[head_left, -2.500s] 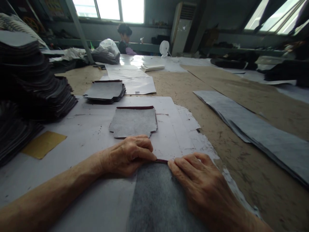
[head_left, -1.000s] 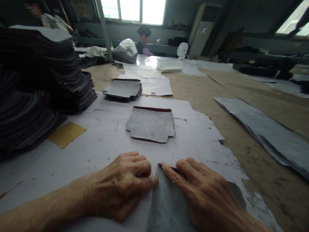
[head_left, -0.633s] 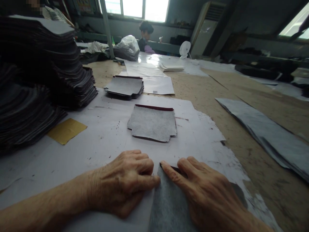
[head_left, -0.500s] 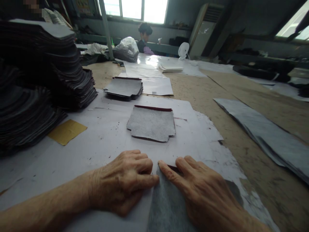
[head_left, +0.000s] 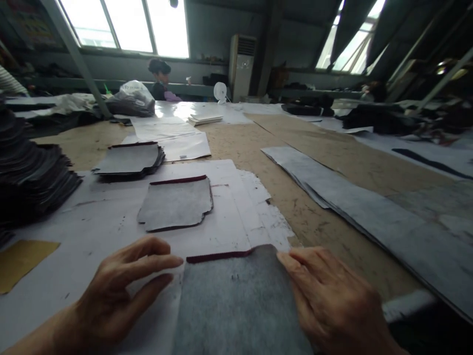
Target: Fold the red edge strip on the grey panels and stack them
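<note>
A grey fabric piece (head_left: 236,305) lies in front of me, a narrow dark red folded strip (head_left: 218,256) running along the left and middle of its far edge. The far right corner is unfolded and slightly raised. My right hand (head_left: 332,291) pinches the piece there, thumb hidden. My left hand (head_left: 118,291) holds nothing, fingers and thumb apart, fingertips just beside the far left corner. Beyond my hands rests a smaller grey piece (head_left: 177,204) with notched corners and a dark red far edge. Behind it sits a pile of similar pieces (head_left: 127,159).
Tall dark fabric stacks (head_left: 33,182) stand at left, near a yellow card (head_left: 25,264). White paper (head_left: 99,236) covers the tabletop under the pieces. Long grey strips (head_left: 354,197) stretch along the right. Across the table are a bagged bundle (head_left: 131,101), a white fan (head_left: 220,92) and a person (head_left: 160,81).
The view has swung right. My left hand has opened and come away from the fabric's edge. My right hand has shifted to the far right corner, uncovering the dark red strip.
</note>
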Motion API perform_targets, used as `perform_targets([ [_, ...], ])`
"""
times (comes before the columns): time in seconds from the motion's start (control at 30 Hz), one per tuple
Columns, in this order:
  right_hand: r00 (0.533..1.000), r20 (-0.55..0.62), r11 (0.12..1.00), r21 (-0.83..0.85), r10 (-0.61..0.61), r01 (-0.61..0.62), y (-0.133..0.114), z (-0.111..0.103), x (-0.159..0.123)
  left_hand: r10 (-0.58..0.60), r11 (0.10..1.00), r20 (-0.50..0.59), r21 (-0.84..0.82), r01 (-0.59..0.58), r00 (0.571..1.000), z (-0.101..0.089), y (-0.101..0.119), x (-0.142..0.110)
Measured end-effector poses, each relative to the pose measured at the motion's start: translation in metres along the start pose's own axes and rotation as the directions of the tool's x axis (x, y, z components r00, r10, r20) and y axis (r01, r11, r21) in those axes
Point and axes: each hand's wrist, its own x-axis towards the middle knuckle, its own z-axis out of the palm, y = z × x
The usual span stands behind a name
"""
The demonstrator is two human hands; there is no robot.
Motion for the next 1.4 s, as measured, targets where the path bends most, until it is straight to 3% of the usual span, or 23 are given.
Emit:
perform_targets([
  [0.13,0.998,0.000,0.997,0.043,0.064,-0.064,0.005,0.000,-0.013,0.056,0.998,-0.003,-0.023,-0.056,0.998,0.021,0.020,0.037],
  [0.27,0.998,0.001,0.997,0.041,0.059,-0.059,0.005,0.004,-0.019,-0.013,0.998,-0.009,-0.058,0.012,1.000,0.060,0.045,0.077],
  [0.37,0.997,-0.060,0.999,0.029,0.045,-0.043,0.007,0.002,-0.021,-0.100,0.990,0.017,-0.096,0.101,0.995,0.084,0.050,0.090],
  [0.47,0.997,-0.073,0.998,0.056,0.034,-0.030,0.009,0.002,-0.024,-0.146,0.982,0.018,-0.118,0.147,0.989,0.097,0.050,0.090],
  [0.73,0.996,0.060,0.996,0.057,0.062,-0.066,0.007,0.013,-0.025,0.027,0.994,-0.041,-0.106,-0.031,0.999,0.100,0.052,0.086],
  [1.03,0.985,0.126,0.990,0.074,0.114,-0.124,0.008,0.012,-0.023,0.236,0.970,0.108,-0.083,-0.228,0.966,0.094,0.054,0.079],
  [1.4,0.988,0.094,0.981,0.140,0.124,-0.136,0.009,0.014,-0.025,0.264,0.961,0.216,0.018,-0.275,0.940,0.094,0.055,0.078],
])
